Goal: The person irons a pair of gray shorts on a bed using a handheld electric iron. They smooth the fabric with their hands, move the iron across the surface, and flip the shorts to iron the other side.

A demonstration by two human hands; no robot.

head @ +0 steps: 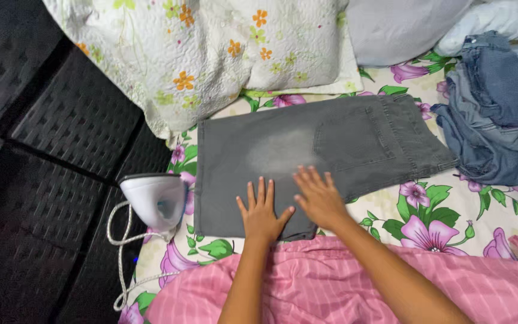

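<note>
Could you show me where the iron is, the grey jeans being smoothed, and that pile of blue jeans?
iron [154, 201]: head view, on its white body.
grey jeans [277, 153]: head view, on the faded patch of the leg.
pile of blue jeans [496, 114]: head view, on the middle of the heap.

so the grey shorts [307, 156] are clearly denim, matt and a bit coarse, with a faded paler patch in the middle and stitched seams round the pocket. the sheet [427, 210] underneath is thin printed cotton-looking cloth, smooth, floral. the pillow [211, 48] up top is quilted fabric with a puckered, bumpy texture. the pile of jeans [499, 114] on the right is softer blue denim, rumpled. the iron [154, 201] is smooth white plastic, slightly glossy, with a braided cloth cord [118, 252]. the pink garment [343, 282] is light woven checked cloth. the dark side panels [49, 132] look like ribbed matt plastic weave
</note>
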